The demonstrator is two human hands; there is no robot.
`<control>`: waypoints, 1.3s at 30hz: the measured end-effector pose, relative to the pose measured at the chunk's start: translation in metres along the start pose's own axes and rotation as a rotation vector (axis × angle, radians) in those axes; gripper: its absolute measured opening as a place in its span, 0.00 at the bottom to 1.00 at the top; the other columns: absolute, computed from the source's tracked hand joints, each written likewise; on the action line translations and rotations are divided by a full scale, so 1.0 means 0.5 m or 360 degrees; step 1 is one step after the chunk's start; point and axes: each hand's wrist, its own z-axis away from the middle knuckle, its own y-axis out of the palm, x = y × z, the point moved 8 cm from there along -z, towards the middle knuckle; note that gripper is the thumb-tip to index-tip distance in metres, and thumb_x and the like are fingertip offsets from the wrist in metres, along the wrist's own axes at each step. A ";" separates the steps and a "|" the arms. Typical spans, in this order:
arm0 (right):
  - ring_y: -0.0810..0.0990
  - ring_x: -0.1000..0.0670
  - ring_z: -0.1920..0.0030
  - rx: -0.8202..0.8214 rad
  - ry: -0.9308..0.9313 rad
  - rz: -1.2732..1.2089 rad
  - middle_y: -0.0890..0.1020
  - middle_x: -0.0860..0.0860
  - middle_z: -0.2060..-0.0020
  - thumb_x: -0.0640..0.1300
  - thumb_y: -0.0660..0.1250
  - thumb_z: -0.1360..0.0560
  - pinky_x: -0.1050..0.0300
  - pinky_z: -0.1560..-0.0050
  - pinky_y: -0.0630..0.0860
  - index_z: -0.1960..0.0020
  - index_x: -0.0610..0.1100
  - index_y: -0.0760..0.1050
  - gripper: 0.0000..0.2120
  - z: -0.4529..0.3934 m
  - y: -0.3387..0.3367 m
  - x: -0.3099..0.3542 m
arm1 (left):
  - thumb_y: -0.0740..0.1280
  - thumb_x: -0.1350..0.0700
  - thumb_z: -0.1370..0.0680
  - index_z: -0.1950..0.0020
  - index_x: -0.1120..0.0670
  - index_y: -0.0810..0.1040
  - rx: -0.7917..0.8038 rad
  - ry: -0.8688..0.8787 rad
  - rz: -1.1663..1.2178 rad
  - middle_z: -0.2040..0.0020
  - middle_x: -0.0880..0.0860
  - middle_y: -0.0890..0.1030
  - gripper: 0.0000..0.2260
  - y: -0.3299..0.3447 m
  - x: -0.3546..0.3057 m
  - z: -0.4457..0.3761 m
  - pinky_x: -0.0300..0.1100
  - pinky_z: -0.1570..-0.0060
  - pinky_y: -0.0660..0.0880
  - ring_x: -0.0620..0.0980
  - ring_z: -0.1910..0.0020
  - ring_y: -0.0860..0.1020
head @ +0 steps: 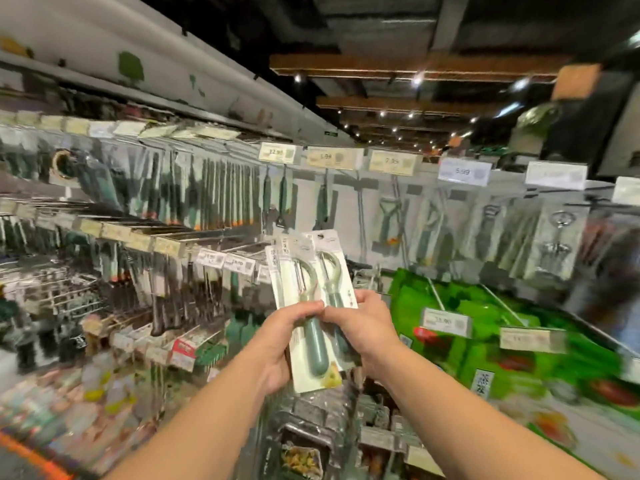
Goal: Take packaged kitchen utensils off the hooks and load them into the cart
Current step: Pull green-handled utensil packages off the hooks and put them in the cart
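Note:
Two packaged green-handled peelers [311,299] on white cards are held upright in front of me, fanned one behind the other. My left hand [277,344] grips the lower part of the front pack from the left, thumb on its face. My right hand [360,323] pinches the rear pack from the right. Both hands touch at the middle of the packs. Below them the cart [308,441] shows blurred, with several packaged utensils lying in it.
Rows of packaged utensils [214,195] hang on hooks across the wall, under price tags [330,157]. More packs [561,237] hang at the right. Green packages [491,327] fill a lower shelf on the right. Bottles [100,379] stand low on the left.

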 end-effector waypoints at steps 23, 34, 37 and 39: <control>0.82 0.46 0.40 -0.0778 -0.0173 0.0498 0.79 0.53 0.34 0.72 0.55 0.29 0.41 0.38 0.79 0.24 0.58 0.63 0.37 0.055 -0.293 0.028 | 0.82 0.60 0.41 0.32 0.63 0.79 0.0242 0.0016 0.0122 0.45 0.68 0.86 0.37 0.156 0.032 -0.047 0.69 0.41 0.79 0.67 0.47 0.85; 0.78 0.52 0.50 -0.0900 -0.0236 0.0669 0.77 0.53 0.46 0.42 0.71 0.25 0.61 0.55 0.76 0.27 0.49 0.63 0.30 0.026 -0.343 0.060 | 0.78 0.59 0.36 0.33 0.64 0.78 0.0321 0.0004 0.0111 0.46 0.69 0.85 0.32 0.127 0.015 -0.080 0.68 0.42 0.78 0.67 0.50 0.85; 0.80 0.52 0.51 -0.0894 -0.0280 0.0595 0.78 0.52 0.46 0.41 0.71 0.25 0.56 0.55 0.81 0.26 0.50 0.62 0.31 -0.011 -0.349 0.070 | 0.78 0.60 0.35 0.35 0.64 0.79 0.0282 0.0042 0.0103 0.52 0.66 0.86 0.29 0.131 0.004 -0.099 0.65 0.46 0.80 0.65 0.55 0.85; 0.82 0.49 0.50 -0.0891 -0.0299 0.0533 0.80 0.50 0.45 0.41 0.71 0.25 0.47 0.49 0.83 0.26 0.49 0.62 0.31 -0.039 -0.354 0.071 | 0.80 0.62 0.37 0.34 0.64 0.79 0.0235 0.0071 0.0108 0.50 0.66 0.85 0.32 0.132 -0.005 -0.114 0.65 0.46 0.81 0.66 0.52 0.85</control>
